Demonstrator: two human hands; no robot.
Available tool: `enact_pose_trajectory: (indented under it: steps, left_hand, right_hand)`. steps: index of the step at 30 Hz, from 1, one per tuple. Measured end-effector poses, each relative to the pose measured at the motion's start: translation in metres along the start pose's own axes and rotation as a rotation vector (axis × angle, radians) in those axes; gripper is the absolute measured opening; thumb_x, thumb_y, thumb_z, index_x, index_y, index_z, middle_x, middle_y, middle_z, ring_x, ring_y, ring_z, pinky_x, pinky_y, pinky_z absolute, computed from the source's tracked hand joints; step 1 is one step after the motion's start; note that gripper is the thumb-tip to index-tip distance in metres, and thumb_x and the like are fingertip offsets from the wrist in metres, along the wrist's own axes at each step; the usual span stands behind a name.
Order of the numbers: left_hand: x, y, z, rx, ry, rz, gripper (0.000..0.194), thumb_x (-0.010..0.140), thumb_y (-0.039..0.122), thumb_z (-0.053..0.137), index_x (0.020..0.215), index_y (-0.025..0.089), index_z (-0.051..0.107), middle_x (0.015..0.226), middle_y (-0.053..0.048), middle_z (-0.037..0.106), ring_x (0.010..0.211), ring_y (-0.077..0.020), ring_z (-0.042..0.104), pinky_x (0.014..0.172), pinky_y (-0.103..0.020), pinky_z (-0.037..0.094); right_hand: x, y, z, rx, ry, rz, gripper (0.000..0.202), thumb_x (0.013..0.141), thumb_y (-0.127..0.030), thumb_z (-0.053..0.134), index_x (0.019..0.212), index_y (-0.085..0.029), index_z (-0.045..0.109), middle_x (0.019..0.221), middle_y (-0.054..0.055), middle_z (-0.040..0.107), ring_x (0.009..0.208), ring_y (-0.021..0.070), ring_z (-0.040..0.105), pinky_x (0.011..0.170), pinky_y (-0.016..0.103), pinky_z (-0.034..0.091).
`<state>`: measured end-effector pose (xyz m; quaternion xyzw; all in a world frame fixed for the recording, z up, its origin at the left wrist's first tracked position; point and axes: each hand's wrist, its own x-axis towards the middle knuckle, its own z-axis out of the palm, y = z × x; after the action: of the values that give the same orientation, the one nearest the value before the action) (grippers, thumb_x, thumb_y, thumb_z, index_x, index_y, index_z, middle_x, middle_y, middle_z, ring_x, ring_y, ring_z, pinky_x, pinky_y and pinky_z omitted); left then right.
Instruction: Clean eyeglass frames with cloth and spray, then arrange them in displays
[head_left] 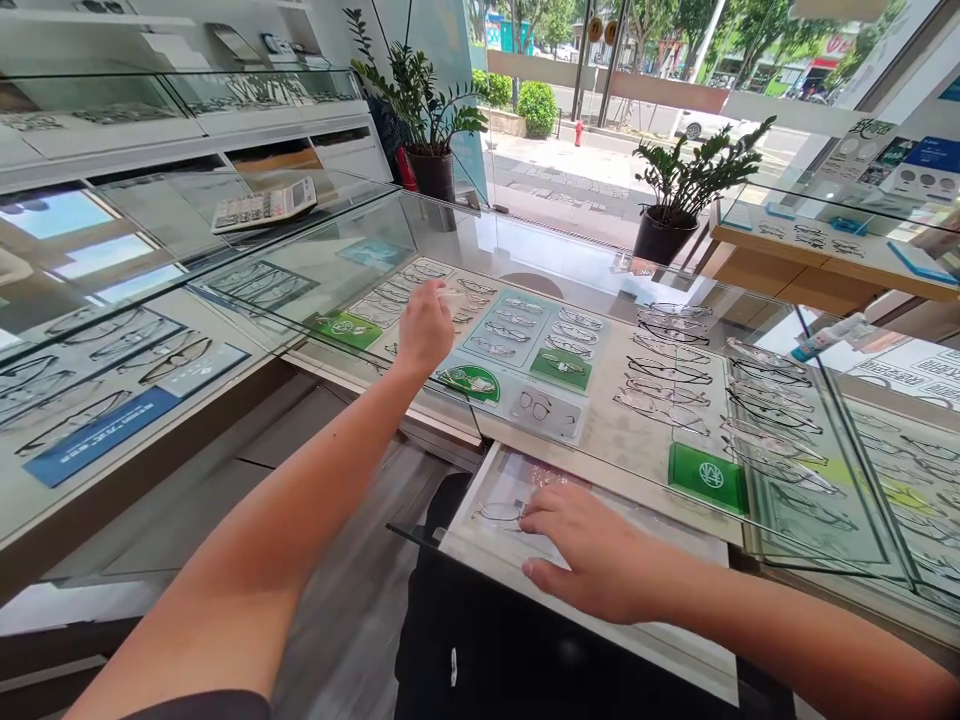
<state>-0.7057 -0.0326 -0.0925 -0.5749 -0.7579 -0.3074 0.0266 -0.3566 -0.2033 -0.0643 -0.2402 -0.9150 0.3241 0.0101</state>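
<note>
My left hand [426, 328] is over the glass top of the display counter [525, 275], its fingers curled together. A small pale thing shows at its fingertips, too unclear to name. Under the glass near it lie rows of eyeglasses [504, 332] on a light blue board and green cards. My right hand [592, 550] reaches over a pulled-out drawer [667, 650], thumb and fingers apart. Its fingertips are at the right end of a pair of thin-rimmed eyeglasses [499, 513] in the drawer; whether they touch it I cannot tell.
More eyeglasses [667, 370] fill the right side of the counter. A calculator [264, 205] rests on the glass at the back left. A bottle [831, 336] stands at the right. Potted plants [667, 215] are by the window. The drawer's front edge juts over my lap.
</note>
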Motion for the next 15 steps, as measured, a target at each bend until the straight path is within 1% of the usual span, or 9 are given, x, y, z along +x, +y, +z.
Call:
enact_pose_trajectory:
  steps: [2, 3, 5, 7, 8, 10, 12, 15]
  left_hand:
    - [0.000, 0.000, 0.000, 0.003, 0.006, -0.008, 0.058, 0.113, 0.046, 0.021, 0.154, 0.019, 0.052, 0.150, -0.024, 0.062, 0.137, -0.0407, 0.064, 0.108, -0.055, 0.054]
    - [0.000, 0.001, 0.000, 0.006, 0.010, -0.015, 0.057, 0.113, 0.045, 0.022, 0.154, 0.019, 0.052, 0.149, -0.024, 0.063, 0.137, -0.0410, 0.064, 0.107, -0.055, 0.054]
    - [0.000, 0.001, 0.000, 0.013, 0.016, -0.024, 0.056, 0.112, 0.042, 0.025, 0.154, 0.018, 0.052, 0.148, -0.024, 0.063, 0.138, -0.0409, 0.062, 0.109, -0.054, 0.053]
    - [0.001, 0.000, 0.000, 0.019, 0.020, -0.029, 0.055, 0.110, 0.039, 0.027, 0.153, 0.016, 0.053, 0.148, -0.024, 0.064, 0.140, -0.0409, 0.061, 0.113, -0.055, 0.051]
    - [0.001, 0.000, 0.000, 0.023, 0.026, -0.033, 0.055, 0.109, 0.037, 0.029, 0.152, 0.015, 0.054, 0.148, -0.024, 0.064, 0.141, -0.0413, 0.060, 0.115, -0.055, 0.050]
    - [0.001, -0.002, 0.000, 0.036, 0.039, -0.051, 0.054, 0.106, 0.034, 0.032, 0.150, 0.014, 0.058, 0.146, -0.025, 0.066, 0.141, -0.0427, 0.058, 0.118, -0.058, 0.046]
    - [0.002, -0.004, 0.002, 0.058, 0.041, -0.076, 0.052, 0.105, 0.034, 0.034, 0.145, 0.015, 0.062, 0.146, -0.025, 0.066, 0.141, -0.0445, 0.056, 0.118, -0.061, 0.045]
    - [0.004, -0.006, 0.004, 0.076, 0.023, -0.095, 0.050, 0.105, 0.035, 0.036, 0.141, 0.016, 0.066, 0.145, -0.026, 0.066, 0.140, -0.0460, 0.056, 0.114, -0.064, 0.045]
  right_hand:
    - [-0.015, -0.022, -0.030, -0.017, 0.080, -0.014, 0.038, 0.109, -0.046, 0.059, 0.134, -0.023, 0.076, 0.141, 0.011, 0.075, 0.133, 0.0298, 0.066, 0.119, 0.047, 0.051]
    - [-0.017, -0.027, -0.046, -0.044, 0.126, -0.006, 0.040, 0.110, -0.047, 0.057, 0.137, -0.022, 0.075, 0.143, 0.011, 0.074, 0.136, 0.0306, 0.064, 0.120, 0.049, 0.050]
    - [-0.011, -0.026, -0.073, -0.132, 0.224, 0.036, 0.043, 0.112, -0.047, 0.053, 0.141, -0.022, 0.073, 0.145, 0.012, 0.072, 0.139, 0.0335, 0.060, 0.122, 0.055, 0.047]
    - [0.006, -0.013, -0.092, -0.242, 0.294, 0.087, 0.041, 0.112, -0.044, 0.052, 0.138, -0.022, 0.074, 0.142, 0.014, 0.072, 0.138, 0.0361, 0.059, 0.121, 0.060, 0.045]
    - [0.017, -0.003, -0.098, -0.293, 0.306, 0.109, 0.040, 0.112, -0.043, 0.052, 0.135, -0.020, 0.075, 0.140, 0.015, 0.072, 0.136, 0.0368, 0.059, 0.120, 0.061, 0.045]
    - [0.037, 0.016, -0.103, -0.375, 0.301, 0.144, 0.038, 0.112, -0.040, 0.052, 0.131, -0.016, 0.076, 0.136, 0.016, 0.072, 0.133, 0.0365, 0.060, 0.118, 0.059, 0.046]
    - [0.052, 0.032, -0.102, -0.433, 0.282, 0.172, 0.038, 0.112, -0.040, 0.053, 0.127, -0.014, 0.076, 0.135, 0.017, 0.073, 0.132, 0.0359, 0.061, 0.118, 0.056, 0.045]
    - [0.064, 0.045, -0.098, -0.473, 0.273, 0.200, 0.039, 0.112, -0.041, 0.054, 0.125, -0.013, 0.077, 0.135, 0.019, 0.073, 0.134, 0.0367, 0.060, 0.118, 0.055, 0.044]
